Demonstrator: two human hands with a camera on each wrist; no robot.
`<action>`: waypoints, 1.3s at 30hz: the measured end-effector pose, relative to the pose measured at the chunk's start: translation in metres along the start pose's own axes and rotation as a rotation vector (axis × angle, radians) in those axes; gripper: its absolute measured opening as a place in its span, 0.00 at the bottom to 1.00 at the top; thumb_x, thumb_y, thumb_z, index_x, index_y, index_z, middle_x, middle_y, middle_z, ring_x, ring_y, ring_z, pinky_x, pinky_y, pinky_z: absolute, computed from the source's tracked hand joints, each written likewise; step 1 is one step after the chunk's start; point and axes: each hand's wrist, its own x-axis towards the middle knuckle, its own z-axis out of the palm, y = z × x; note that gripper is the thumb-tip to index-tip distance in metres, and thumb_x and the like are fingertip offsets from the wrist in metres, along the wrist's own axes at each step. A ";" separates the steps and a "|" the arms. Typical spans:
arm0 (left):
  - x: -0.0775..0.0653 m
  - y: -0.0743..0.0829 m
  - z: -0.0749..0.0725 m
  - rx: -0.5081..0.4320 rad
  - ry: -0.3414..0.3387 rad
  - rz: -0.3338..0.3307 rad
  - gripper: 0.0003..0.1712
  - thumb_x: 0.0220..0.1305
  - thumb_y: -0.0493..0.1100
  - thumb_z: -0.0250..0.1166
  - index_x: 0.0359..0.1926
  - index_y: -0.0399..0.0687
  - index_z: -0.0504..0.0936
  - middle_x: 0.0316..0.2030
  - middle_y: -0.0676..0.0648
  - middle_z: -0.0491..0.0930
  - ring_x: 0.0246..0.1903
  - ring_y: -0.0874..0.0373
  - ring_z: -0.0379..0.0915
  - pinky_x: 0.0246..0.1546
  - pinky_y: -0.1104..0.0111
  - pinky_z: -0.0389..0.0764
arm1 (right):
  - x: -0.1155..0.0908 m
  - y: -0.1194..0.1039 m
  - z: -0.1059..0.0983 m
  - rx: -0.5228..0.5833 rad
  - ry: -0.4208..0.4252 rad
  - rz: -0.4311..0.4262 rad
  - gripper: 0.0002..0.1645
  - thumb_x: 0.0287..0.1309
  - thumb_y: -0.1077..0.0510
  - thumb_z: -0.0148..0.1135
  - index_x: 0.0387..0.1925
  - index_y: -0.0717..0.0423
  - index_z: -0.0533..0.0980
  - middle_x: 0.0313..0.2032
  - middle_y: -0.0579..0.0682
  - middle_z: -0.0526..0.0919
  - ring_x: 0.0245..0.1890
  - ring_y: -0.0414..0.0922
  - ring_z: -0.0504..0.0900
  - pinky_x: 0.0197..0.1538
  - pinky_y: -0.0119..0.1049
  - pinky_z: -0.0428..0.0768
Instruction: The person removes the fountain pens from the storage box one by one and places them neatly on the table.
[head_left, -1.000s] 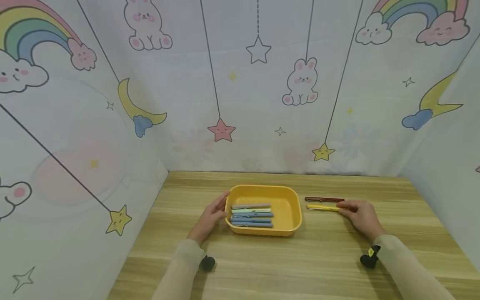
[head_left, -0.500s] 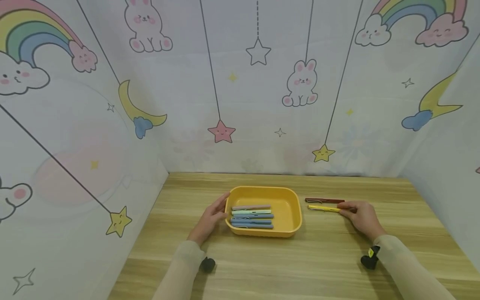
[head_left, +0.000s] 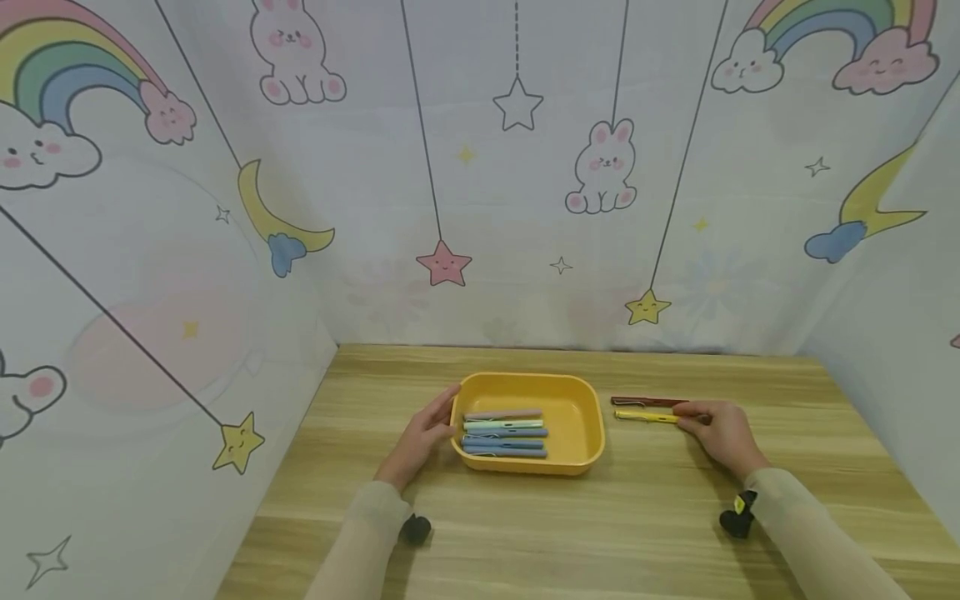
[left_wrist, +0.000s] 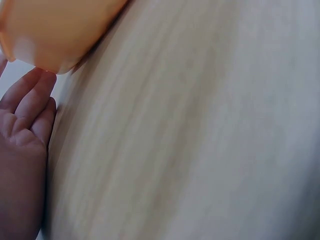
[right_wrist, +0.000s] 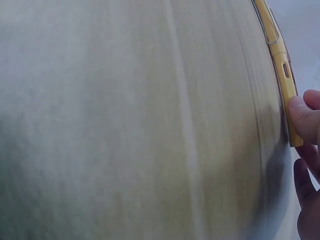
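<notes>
A yellow pen (head_left: 643, 417) with a metal clip lies level to the right of the tray. My right hand (head_left: 722, 433) pinches its right end between thumb and fingers, also visible in the right wrist view, where the thumb (right_wrist: 302, 114) presses on the pen's barrel. Just behind it lies a dark red pen (head_left: 637, 402), its right end hidden by the hand. On the other side, my left hand (head_left: 415, 439) rests its fingers against the left wall of a yellow tray (head_left: 581, 421). The left wrist view shows those fingers (left_wrist: 37, 97) fairly straight, touching the tray's outside.
Inside the tray, on its left half, several pens lie side by side: a pinkish one (head_left: 504, 413), a mint one (head_left: 502, 424) and blue ones (head_left: 504, 451). The wooden tabletop (head_left: 555, 533) meets patterned cloth walls (head_left: 517, 308) at the back and sides.
Hardly anything differs. The yellow pen shifts very slightly right, then back left with my right hand; the left hand and tray stay put.
</notes>
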 end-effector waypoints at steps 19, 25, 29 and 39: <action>0.000 0.001 0.000 0.010 0.007 -0.014 0.41 0.71 0.34 0.60 0.82 0.55 0.62 0.79 0.44 0.63 0.78 0.45 0.59 0.77 0.49 0.58 | 0.001 -0.001 0.000 -0.014 -0.009 0.011 0.11 0.59 0.65 0.75 0.44 0.58 0.90 0.41 0.58 0.92 0.42 0.60 0.90 0.45 0.56 0.86; -0.001 0.001 0.001 0.018 0.012 -0.022 0.41 0.71 0.34 0.60 0.82 0.57 0.62 0.79 0.44 0.63 0.77 0.45 0.60 0.77 0.49 0.58 | 0.001 -0.003 0.001 -0.010 -0.008 0.005 0.10 0.58 0.65 0.75 0.43 0.58 0.90 0.41 0.58 0.92 0.42 0.61 0.90 0.45 0.57 0.86; -0.002 0.001 0.001 0.024 0.015 -0.021 0.41 0.71 0.34 0.60 0.82 0.57 0.62 0.79 0.44 0.63 0.77 0.45 0.60 0.77 0.48 0.58 | 0.001 -0.004 0.000 -0.007 -0.013 0.012 0.11 0.59 0.65 0.75 0.44 0.59 0.90 0.41 0.59 0.92 0.42 0.60 0.90 0.45 0.57 0.86; -0.001 0.002 0.001 0.023 0.013 -0.015 0.41 0.71 0.34 0.60 0.82 0.56 0.62 0.79 0.43 0.62 0.77 0.45 0.60 0.77 0.48 0.58 | 0.001 -0.004 -0.002 -0.003 -0.028 0.022 0.12 0.60 0.65 0.74 0.46 0.60 0.89 0.42 0.59 0.92 0.42 0.61 0.90 0.45 0.57 0.86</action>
